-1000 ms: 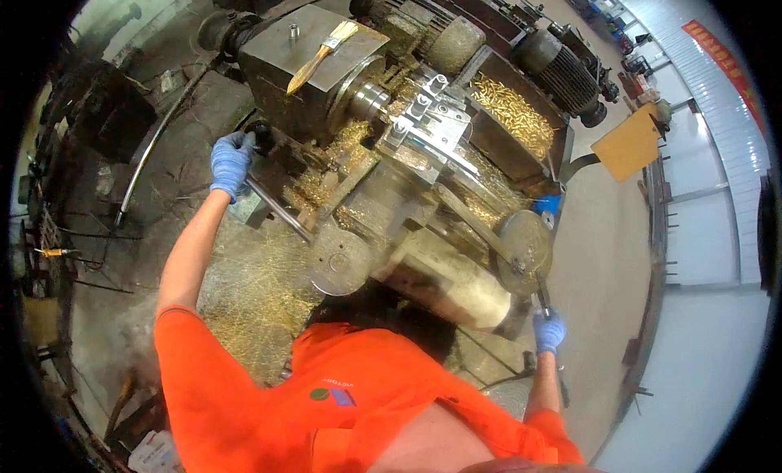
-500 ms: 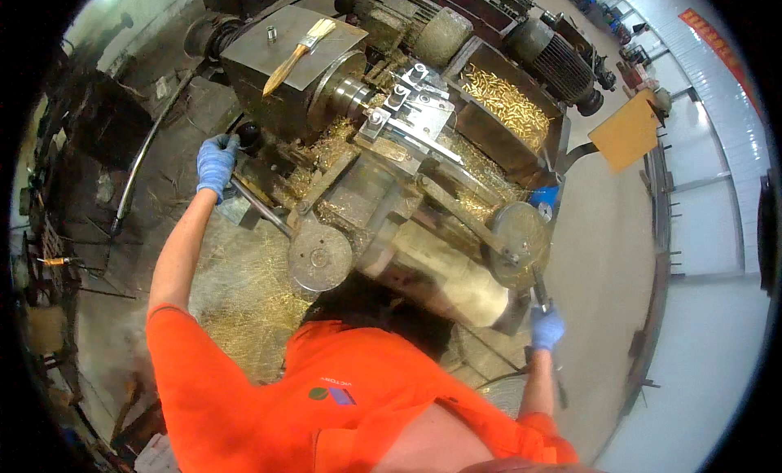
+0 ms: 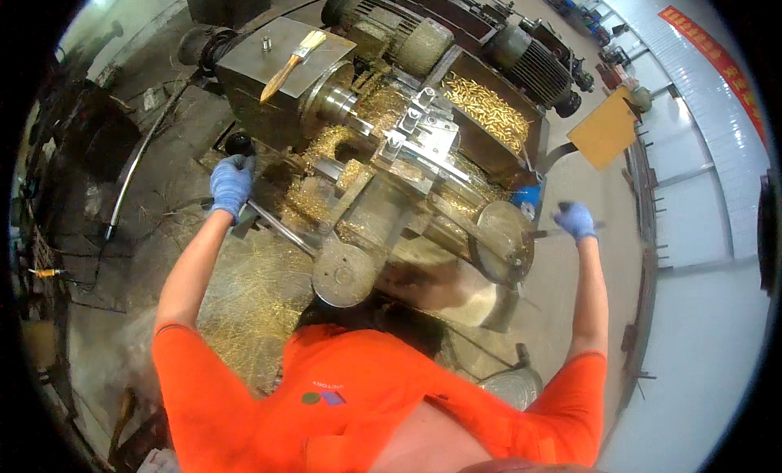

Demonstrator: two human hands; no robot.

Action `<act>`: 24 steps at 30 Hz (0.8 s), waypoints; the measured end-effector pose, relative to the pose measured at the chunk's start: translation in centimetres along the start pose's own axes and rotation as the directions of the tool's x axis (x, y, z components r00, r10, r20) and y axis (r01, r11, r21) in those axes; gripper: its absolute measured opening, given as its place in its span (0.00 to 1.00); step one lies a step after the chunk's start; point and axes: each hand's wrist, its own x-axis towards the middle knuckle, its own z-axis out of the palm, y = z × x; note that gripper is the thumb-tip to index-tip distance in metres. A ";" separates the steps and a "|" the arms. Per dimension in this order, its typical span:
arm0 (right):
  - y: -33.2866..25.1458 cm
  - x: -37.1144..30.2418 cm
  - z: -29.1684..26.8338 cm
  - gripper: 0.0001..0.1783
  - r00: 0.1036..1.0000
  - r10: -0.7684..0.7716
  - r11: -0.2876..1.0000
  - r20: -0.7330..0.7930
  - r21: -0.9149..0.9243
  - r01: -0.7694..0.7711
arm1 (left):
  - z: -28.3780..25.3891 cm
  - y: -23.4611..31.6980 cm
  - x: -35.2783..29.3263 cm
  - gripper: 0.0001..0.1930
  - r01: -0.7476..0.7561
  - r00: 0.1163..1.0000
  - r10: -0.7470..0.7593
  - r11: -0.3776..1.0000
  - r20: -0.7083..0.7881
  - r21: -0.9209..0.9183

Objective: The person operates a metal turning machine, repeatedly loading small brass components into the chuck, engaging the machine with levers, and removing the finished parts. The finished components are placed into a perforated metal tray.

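Observation:
My left hand (image 3: 232, 184), in a blue glove, is closed round the end of a metal lever (image 3: 281, 228). That lever runs to a round disc (image 3: 344, 273) on the front of a small lathe. Out to the right, my gloved right hand (image 3: 577, 220) is closed on a crank handle (image 3: 544, 234) joined to a larger disc (image 3: 503, 241). Between them sits the tool slide with its silver tool block (image 3: 423, 131). Left of the block, a short bright piece (image 3: 361, 123) sticks out of the chuck (image 3: 334, 105), apart from the tools.
A wooden-handled brush (image 3: 292, 66) and a small metal piece (image 3: 265, 44) lie on the headstock cover (image 3: 314, 37). Behind the slide, a metal tray (image 3: 529, 147) holds many brass-coloured parts (image 3: 486, 110). Golden chips (image 3: 244, 310) cover the floor and machine. A black knob (image 3: 239, 144) stands beyond my left hand.
My right hand has swung the crank handle from pointing toward me to pointing right. The tool slide and left disc have shifted right, away from the chuck, with my left hand following on the lever.

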 end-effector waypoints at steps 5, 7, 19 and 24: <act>-18.0 0.4 -5.8 0.15 0.930 -0.260 0.553 -0.258 0.750 0.362 | -0.8 -0.3 -0.9 0.16 -0.023 0.999 0.022 0.999 -0.030 -0.028; -23.8 0.3 -6.8 0.17 0.919 -0.338 0.431 -0.201 0.835 0.341 | -1.3 -0.4 -0.9 0.17 -0.032 0.999 0.031 0.999 -0.021 -0.012; -12.5 -5.2 -3.3 0.24 0.990 0.005 0.573 -0.139 0.812 0.111 | -3.5 -7.8 1.4 0.20 0.249 0.907 -0.079 0.893 0.414 -0.376; 9.0 -16.6 14.1 0.33 0.901 0.422 0.900 0.099 0.072 -0.430 | -6.1 -12.2 2.4 0.15 -0.174 0.943 0.033 0.896 0.330 0.409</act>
